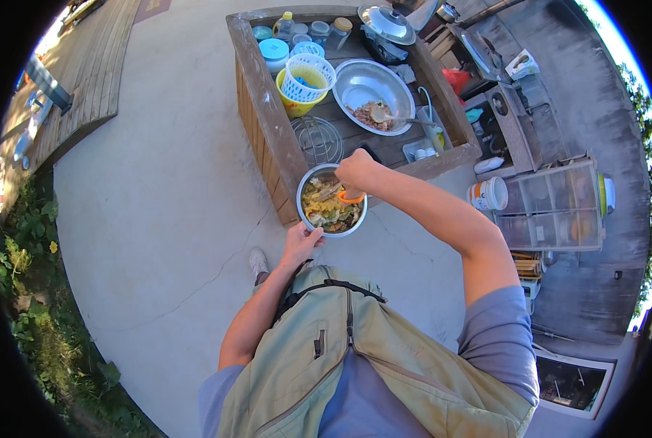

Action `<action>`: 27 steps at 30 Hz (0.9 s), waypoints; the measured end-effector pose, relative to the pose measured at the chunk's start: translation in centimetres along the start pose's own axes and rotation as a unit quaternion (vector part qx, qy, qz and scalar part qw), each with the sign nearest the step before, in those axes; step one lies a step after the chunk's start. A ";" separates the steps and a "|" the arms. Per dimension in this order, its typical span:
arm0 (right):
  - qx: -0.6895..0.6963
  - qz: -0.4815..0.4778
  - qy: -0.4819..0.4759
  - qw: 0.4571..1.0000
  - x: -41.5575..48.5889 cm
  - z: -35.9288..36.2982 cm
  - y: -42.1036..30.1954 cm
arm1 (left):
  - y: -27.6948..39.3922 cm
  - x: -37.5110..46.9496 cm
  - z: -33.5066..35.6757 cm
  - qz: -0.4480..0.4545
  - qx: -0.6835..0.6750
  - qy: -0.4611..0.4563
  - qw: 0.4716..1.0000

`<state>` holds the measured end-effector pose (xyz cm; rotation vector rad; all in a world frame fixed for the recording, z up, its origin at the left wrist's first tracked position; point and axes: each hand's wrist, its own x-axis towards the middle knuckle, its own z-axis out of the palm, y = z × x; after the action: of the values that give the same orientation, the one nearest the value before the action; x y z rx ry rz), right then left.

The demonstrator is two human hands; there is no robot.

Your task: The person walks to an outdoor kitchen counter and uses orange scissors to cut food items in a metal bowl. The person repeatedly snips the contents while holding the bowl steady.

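Observation:
My left hand [303, 241] grips the near rim of a round metal bowl [302, 218], thumb over the edge. Chopped food [326, 205], yellow, pale green and brown, fills much of it. My right hand [353, 171] is above the bowl's far right side, closed on scissors with an orange handle [351, 198]; their blades seem to point left into the food, partly hidden. Beyond, on the wooden table, a large metal basin [391, 87] holds chopped brownish pieces [370, 114] and a spoon [381, 115] whose handle lies over its right rim.
The wooden table's raised edge [274, 115] runs beside the bowl. On the table are a wire rack [317, 141], a white basket [306, 74] in a yellow bucket [298, 105], jars and a lidded pot [387, 24]. A white tub [488, 194] and a shelf unit [547, 205] stand right.

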<state>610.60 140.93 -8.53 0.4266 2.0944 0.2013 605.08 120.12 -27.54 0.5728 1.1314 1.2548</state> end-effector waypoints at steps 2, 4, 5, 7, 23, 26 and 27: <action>-0.017 -0.013 0.029 0.999 0.6 -0.4 -0.6 | -0.5 0.0 -0.2 -0.002 -0.007 0.002 1.000; -0.035 -0.036 0.086 0.995 1.2 -0.4 -0.8 | -0.2 0.0 -0.2 -0.007 -0.015 0.006 1.000; -0.031 -0.037 0.091 0.995 1.3 -0.3 -0.7 | -0.1 0.0 -0.1 -0.005 -0.015 0.007 1.000; -0.024 -0.041 0.101 0.994 1.3 -0.2 -0.1 | 0.1 -0.1 0.1 -0.001 -0.015 0.008 1.000; 0.055 0.062 -0.077 0.994 -3.8 7.2 4.8 | -0.2 0.5 -0.3 -0.024 -0.034 -0.014 0.999; 0.045 0.056 0.007 0.997 -2.9 7.7 1.8 | -0.3 0.5 -0.5 -0.018 -0.024 -0.017 0.999; 0.043 0.054 0.027 0.997 -2.6 8.1 1.2 | -0.3 0.4 -0.5 -0.018 -0.018 -0.017 1.000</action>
<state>619.02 140.85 -10.42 0.5932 2.1411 0.1881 604.74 120.32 -28.11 0.5431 1.0848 1.2273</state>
